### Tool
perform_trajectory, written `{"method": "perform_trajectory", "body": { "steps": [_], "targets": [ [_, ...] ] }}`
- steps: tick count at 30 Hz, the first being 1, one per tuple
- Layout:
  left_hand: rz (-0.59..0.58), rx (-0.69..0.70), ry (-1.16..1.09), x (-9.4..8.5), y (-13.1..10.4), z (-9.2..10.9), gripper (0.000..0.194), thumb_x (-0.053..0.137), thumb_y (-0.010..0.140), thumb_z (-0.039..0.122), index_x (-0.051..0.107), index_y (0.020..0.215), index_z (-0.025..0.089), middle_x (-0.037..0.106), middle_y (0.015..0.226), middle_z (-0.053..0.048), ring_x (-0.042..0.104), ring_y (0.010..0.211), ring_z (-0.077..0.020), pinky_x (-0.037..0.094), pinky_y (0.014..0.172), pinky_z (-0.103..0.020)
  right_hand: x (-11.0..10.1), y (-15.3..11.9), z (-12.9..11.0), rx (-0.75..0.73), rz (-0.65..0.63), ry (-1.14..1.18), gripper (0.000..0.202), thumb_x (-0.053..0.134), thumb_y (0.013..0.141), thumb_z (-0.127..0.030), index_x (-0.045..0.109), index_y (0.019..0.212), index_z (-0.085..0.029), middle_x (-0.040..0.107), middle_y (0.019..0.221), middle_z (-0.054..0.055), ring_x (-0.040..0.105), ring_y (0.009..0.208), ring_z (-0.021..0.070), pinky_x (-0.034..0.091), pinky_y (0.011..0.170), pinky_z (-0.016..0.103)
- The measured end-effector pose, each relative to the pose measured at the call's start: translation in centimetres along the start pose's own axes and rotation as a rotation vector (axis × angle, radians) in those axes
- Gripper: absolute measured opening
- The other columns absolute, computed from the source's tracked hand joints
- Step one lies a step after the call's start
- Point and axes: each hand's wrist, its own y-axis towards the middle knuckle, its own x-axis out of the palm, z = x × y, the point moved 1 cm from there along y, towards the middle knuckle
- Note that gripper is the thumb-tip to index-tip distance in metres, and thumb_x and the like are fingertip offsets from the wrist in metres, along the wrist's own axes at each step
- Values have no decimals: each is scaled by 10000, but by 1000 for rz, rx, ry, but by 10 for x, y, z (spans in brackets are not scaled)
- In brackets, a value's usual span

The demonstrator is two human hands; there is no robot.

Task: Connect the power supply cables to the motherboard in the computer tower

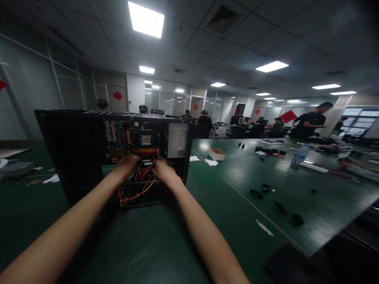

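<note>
A black desktop computer case (85, 115) stands on the green table with its side open toward me. Inside, the motherboard (145, 130) shows expansion slots and a square processor socket, and a power supply (177, 139) with a white label fills the upper right corner. My left hand (127, 165) is at the left end of the orange-brown memory slots (145, 151), fingers curled. At their right end is my right hand (164, 170), also with bent fingers. Whatever the fingertips hold is hidden. Red, yellow and black cables (137, 195) hang below the hands.
On the green table (219, 221) lie an open cardboard box (216, 154), crumpled white paper (211, 162), several small black parts (281, 208) and a water bottle (301, 153). A person (309, 120) stands at the far right. Others sit at desks behind.
</note>
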Motion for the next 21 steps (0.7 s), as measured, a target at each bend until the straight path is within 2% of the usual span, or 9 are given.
{"method": "perform_trajectory", "body": {
  "steps": [3, 7, 12, 14, 16, 18, 21],
  "targets": [
    [-10, -24, 83, -2, -1, 4, 328, 434, 874, 267, 743, 910, 159, 734, 974, -195, 695, 945, -350, 482, 742, -355, 0, 0, 0, 11, -7, 2, 241, 529, 921, -297, 620, 1113, -181, 576, 1208, 114, 596, 1071, 218, 503, 864, 311],
    [-27, -8, 78, -4, -3, 5, 343, 427, 890, 268, 736, 990, 155, 729, 1035, -193, 689, 991, -349, 481, 765, -356, 1, -1, 1, 26, 18, -7, 245, 531, 918, -314, 616, 1111, -189, 580, 1208, 99, 602, 1052, 211, 501, 840, 293],
    [43, -27, -55, -14, -16, -5, 332, 438, 904, 283, 705, 1034, 134, 734, 1056, -144, 678, 1007, -287, 473, 841, -326, 2, 0, 2, 61, 56, -25, 245, 522, 906, -303, 619, 1103, -195, 594, 1187, 91, 608, 1030, 208, 495, 826, 286],
    [-41, 24, -177, -22, -29, -6, 345, 439, 924, 367, 701, 1007, 158, 743, 1022, -96, 685, 956, -243, 479, 812, -287, 3, 0, 2, 75, 71, -30, 250, 520, 904, -294, 623, 1111, -198, 597, 1187, 87, 615, 1013, 203, 492, 822, 280],
    [-215, 127, -262, -31, -46, -2, 401, 467, 910, 505, 703, 996, 193, 747, 992, -58, 689, 888, -215, 487, 758, -260, 4, 0, 1, 76, 80, -32, 249, 524, 902, -283, 627, 1112, -199, 603, 1180, 84, 618, 1007, 197, 488, 825, 274],
    [-380, 194, -248, -40, -62, 5, 465, 556, 833, 611, 708, 1035, 221, 744, 1030, -49, 690, 895, -214, 494, 743, -248, 4, -1, 0, 76, 86, -37, 245, 531, 901, -277, 628, 1111, -195, 607, 1176, 85, 617, 1016, 198, 485, 837, 275],
    [-463, 206, -208, -53, -79, 15, 627, 704, 685, 647, 693, 1169, 248, 719, 1156, -71, 683, 1005, -247, 502, 791, -248, 4, -3, -1, 76, 92, -41, 237, 531, 908, -281, 625, 1109, -196, 606, 1186, 85, 612, 1036, 199, 481, 851, 275]
  ]
}}
